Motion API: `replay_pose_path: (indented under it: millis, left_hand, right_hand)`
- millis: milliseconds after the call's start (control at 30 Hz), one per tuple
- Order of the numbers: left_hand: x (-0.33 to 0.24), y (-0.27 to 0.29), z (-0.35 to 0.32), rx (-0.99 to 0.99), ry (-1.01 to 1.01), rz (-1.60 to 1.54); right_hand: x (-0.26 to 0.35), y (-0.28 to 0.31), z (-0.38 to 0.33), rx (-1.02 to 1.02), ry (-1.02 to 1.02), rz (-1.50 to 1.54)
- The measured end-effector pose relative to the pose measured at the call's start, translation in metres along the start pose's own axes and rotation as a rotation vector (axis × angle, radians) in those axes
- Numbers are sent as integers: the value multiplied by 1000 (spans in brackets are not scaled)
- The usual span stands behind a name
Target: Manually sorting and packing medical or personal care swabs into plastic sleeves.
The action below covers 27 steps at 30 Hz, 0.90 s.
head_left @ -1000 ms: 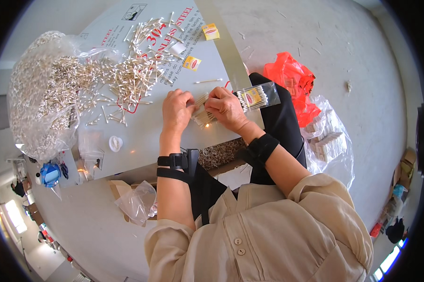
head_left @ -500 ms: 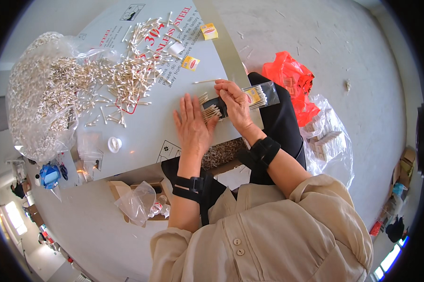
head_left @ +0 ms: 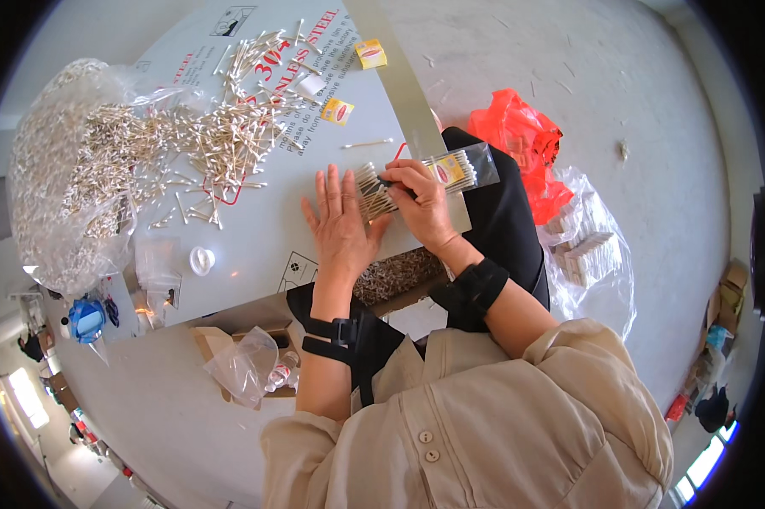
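Note:
My left hand (head_left: 343, 227) lies flat on the sheet-covered table, fingers spread, its thumb at the ends of a row of cotton swabs (head_left: 371, 204). Curled over that row, my right hand (head_left: 425, 208) pinches a black strip (head_left: 388, 183) lying across the swabs; its full shape is hidden under the fingers. Just right of that hand, a clear plastic bag (head_left: 486, 163) with white-tipped swabs and a yellow label card (head_left: 444, 170) reaches past the table's edge over my leg. A single loose swab (head_left: 367, 143) lies beyond my hands.
Left on the table are a heap of swabs (head_left: 230, 140) and a large clear bag of swabs (head_left: 52, 187). Yellow cards (head_left: 337, 111), a small white round container (head_left: 202, 261) and flat clear bags (head_left: 156, 263) lie about. A red bag (head_left: 518, 144) and packed swabs (head_left: 588, 259) are at right.
My right hand has moved slightly left and down onto the swab row, its fingers now on the black strip. The left hand stays flat, shifted a little.

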<state>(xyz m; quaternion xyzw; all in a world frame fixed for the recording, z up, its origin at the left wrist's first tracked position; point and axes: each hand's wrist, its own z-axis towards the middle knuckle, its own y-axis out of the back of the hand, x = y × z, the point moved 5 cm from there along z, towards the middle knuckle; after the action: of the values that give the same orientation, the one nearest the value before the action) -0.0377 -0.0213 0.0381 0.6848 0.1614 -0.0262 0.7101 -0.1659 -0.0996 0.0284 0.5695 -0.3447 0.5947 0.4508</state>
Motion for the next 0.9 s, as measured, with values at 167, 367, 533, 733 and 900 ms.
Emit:
replay_pose_path:
  millis: [167, 367, 533, 733, 900]
  left_hand:
    - [-2, 7, -18, -4, 83, -134]
    - [-4, -3, -28, 43, 78, -56]
    - [-2, -7, -28, 75, 87, -59]
    - [-1, -6, -29, 59, 90, -86]
    - [2, -3, -27, 63, 99, -171]
  right_hand:
    - [21, 2, 14, 233, 291, -440]
    - [23, -9, 23, 440, 452, -626]
    - [31, -15, 24, 547, 611, -776]
    - [44, -12, 12, 517, 693, -878]
    - [29, -11, -9, 505, 621, -864]
